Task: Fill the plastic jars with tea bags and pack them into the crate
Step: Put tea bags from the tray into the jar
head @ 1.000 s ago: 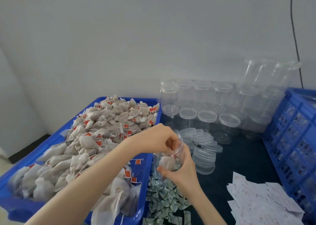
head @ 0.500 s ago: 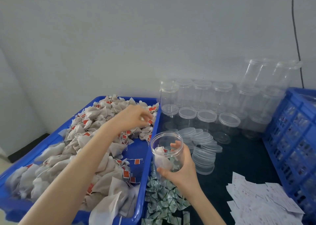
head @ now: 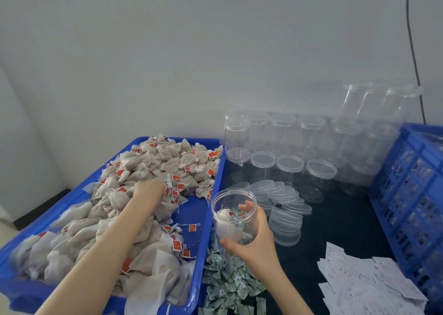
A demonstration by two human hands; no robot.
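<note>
Tea bags [head: 148, 171] heaped in blue tray [head: 196, 221] at left, red tags and strings tangled through. Left hand [head: 149, 191] dug into heap, fingers buried, so closed on a bag or not: cannot tell. Better to pinch several bodies at once, shake strings loose before lifting. Clear plastic jar [head: 233, 216] just right of tray, clamped in curled right hand [head: 254, 240], seemingly one bag inside, mouth tilted toward tray. Keep it so, close to rim. Loose lids [head: 285, 195], empty jars [head: 287, 166] behind. Blue crate [head: 414, 185] far right.
</note>
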